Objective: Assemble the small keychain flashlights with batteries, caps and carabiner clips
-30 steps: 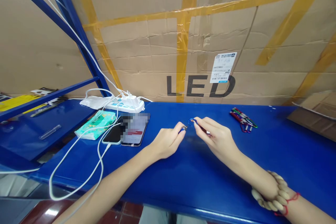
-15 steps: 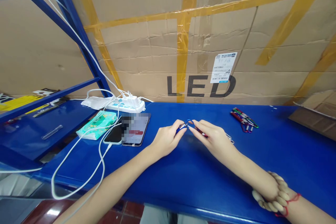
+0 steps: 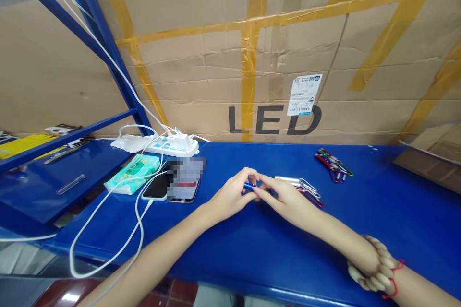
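Between my hands is a small blue metal tube, apparently a keychain flashlight point(image 3: 248, 186); its ends are covered by fingers. My left hand point(image 3: 228, 195) is closed, with thumb and fingers round the tube's left part. The fingers of my right hand point(image 3: 290, 197) pinch its right end, close against the left fingertips. Just behind the right hand lie silver flashlights point(image 3: 293, 181) with carabiner clips, and a red carabiner point(image 3: 315, 199) sticks out beside them, partly hidden by that hand.
Farther right lies a bunch of red, green and purple clip flashlights point(image 3: 333, 164). On the left are two phones point(image 3: 154, 187), a tissue pack point(image 3: 133, 172), a power strip point(image 3: 173, 144) and looping white cables. A large cardboard box point(image 3: 201, 72) stands behind the blue table point(image 3: 223, 254).
Both hands have drawn together and the flashlight has turned, so its blue tube shows while its clip loop is hidden. More of the silver flashlights behind the right hand is visible.
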A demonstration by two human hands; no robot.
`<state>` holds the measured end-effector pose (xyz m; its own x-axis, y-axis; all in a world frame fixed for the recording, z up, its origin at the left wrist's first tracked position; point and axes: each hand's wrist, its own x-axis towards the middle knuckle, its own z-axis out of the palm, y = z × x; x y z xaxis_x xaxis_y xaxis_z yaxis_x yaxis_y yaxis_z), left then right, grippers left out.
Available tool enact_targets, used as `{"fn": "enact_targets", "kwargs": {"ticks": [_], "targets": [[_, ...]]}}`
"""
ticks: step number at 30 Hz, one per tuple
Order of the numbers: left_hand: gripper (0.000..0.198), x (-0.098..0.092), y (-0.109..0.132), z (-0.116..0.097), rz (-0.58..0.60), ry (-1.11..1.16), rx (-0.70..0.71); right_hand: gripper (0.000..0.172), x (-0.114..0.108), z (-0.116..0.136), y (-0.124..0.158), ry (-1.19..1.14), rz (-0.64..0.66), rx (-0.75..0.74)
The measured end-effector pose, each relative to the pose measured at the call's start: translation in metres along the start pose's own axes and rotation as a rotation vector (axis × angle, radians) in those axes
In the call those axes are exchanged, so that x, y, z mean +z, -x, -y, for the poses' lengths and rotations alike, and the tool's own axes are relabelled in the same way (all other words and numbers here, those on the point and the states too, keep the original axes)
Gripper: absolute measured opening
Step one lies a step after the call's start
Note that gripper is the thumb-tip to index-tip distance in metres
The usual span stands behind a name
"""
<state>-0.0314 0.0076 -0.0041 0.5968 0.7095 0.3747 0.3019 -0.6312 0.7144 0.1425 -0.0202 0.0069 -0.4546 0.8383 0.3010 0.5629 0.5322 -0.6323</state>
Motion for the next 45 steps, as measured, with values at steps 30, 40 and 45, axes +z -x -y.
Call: {"fn": "enact_targets", "kwargs": {"ticks": [30, 40, 45], "targets": [[0.025, -0.004, -0.006, -0.002, -0.206, 0.357, -0.178, 0.035, -0.001, 0.005, 0.0, -0.117, 0.076, 0.04], [0.027, -0.004, -0.006, -0.001, -0.268, 0.4, -0.178, 0.034, 0.002, 0.002, -0.001, -0.111, 0.134, 0.07], [0.027, -0.004, -0.007, -0.002, -0.271, 0.423, -0.174, 0.039, 0.001, 0.002, 0.0, -0.112, 0.109, 0.106]]}}
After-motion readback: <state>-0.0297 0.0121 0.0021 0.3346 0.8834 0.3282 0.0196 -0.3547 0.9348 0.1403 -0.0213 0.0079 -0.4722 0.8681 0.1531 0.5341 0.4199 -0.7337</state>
